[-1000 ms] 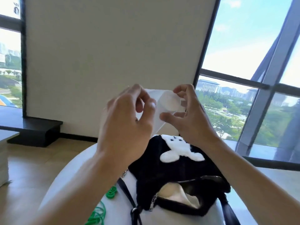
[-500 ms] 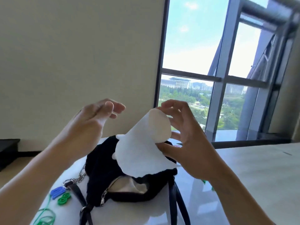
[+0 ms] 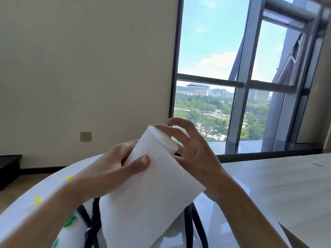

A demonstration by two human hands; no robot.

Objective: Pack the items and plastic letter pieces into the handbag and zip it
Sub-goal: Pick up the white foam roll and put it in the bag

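Roll of white sheet material, the white roll (image 3: 152,194), held tilted between both hands. Left hand (image 3: 111,172) grips its near side, thumb pressed on the front. Right hand (image 3: 195,151) cups the upper end from behind, fingers curved and spread. Black handbag straps (image 3: 95,212) show below the hands. Green letter pieces (image 3: 69,220) lie on the table (image 3: 21,212) under the left forearm.

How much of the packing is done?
Nothing visibly packed yet. The left hand and right hand hold a rolled white sheet, hiding all but the bag straps. On the table lie green letters and yellow letters, so packing and zipping remain.
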